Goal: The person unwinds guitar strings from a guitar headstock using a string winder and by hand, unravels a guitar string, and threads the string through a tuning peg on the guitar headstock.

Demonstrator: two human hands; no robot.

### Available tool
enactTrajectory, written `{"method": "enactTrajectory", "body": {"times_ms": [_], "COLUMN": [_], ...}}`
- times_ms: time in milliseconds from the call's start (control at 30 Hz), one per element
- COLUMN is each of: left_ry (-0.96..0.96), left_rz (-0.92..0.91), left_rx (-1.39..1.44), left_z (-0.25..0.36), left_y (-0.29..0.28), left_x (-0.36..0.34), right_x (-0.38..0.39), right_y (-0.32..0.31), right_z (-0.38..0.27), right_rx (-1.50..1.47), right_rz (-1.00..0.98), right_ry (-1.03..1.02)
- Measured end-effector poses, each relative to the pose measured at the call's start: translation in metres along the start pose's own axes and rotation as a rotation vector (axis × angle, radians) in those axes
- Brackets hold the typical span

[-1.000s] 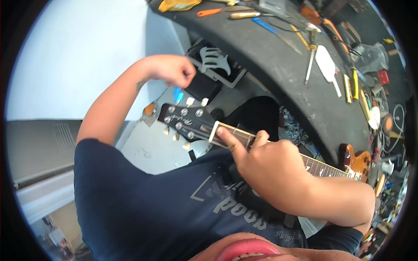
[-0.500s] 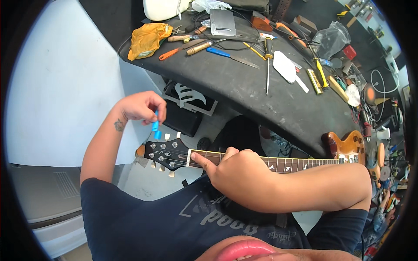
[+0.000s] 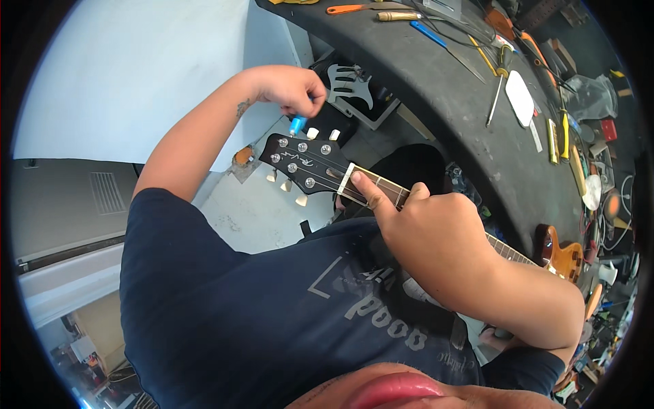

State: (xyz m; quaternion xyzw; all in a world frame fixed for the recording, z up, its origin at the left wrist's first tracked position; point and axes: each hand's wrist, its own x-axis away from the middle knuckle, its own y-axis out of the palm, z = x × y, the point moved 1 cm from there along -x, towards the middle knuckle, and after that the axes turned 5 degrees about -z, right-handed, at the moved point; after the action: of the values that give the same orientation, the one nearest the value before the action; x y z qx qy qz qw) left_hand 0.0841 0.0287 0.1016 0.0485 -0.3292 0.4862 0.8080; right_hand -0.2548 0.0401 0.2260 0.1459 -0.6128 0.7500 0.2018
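My left hand (image 3: 293,90) is closed around a blue string winder (image 3: 298,125), only the lower end of which shows below the fingers. The winder's head sits at the upper edge of the black headstock (image 3: 319,163) of an electric guitar, by the end tuning peg. Strings run from the metal tuner posts over the pale nut (image 3: 346,178). My right hand (image 3: 436,221) grips the neck, one finger stretched onto the strings just past the nut and the others bent over the fretboard (image 3: 388,189). Far right, the amber-brown guitar body (image 3: 569,260) is partly visible.
Beyond the neck runs a dark workbench (image 3: 449,102) holding a screwdriver (image 3: 499,92), a blue-handled blade (image 3: 446,48), a white plate (image 3: 520,99) and other tools. A case with a white cutout part (image 3: 351,85) lies below its edge. A white panel (image 3: 136,82) stands at left.
The view has turned, so bench and guitar appear tilted. My left hand has rolled over the winder, hiding more of it. My right hand keeps its place at the nut.
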Motion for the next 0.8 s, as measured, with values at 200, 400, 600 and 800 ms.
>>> {"method": "enactTrajectory", "body": {"times_ms": [200, 400, 600, 800], "left_ry": [0.143, -0.047, 0.128, 0.055], "left_rz": [-0.068, -0.054, 0.020, -0.104], "left_rx": [0.190, -0.159, 0.103, -0.020], "left_z": [0.015, 0.014, 0.011, 0.007], "left_y": [0.002, -0.016, 0.013, -0.018], "left_x": [0.008, 0.017, -0.008, 0.008], "right_x": [0.000, 0.003, 0.000, 0.001], "right_y": [-0.003, 0.001, 0.001, -0.003], "right_z": [-0.002, -0.002, 0.002, -0.001], "right_rx": [0.026, 0.004, 0.015, 0.061], "right_rz": [-0.043, 0.041, 0.021, 0.034], "right_ry": [-0.025, 0.005, -0.014, 0.054]}}
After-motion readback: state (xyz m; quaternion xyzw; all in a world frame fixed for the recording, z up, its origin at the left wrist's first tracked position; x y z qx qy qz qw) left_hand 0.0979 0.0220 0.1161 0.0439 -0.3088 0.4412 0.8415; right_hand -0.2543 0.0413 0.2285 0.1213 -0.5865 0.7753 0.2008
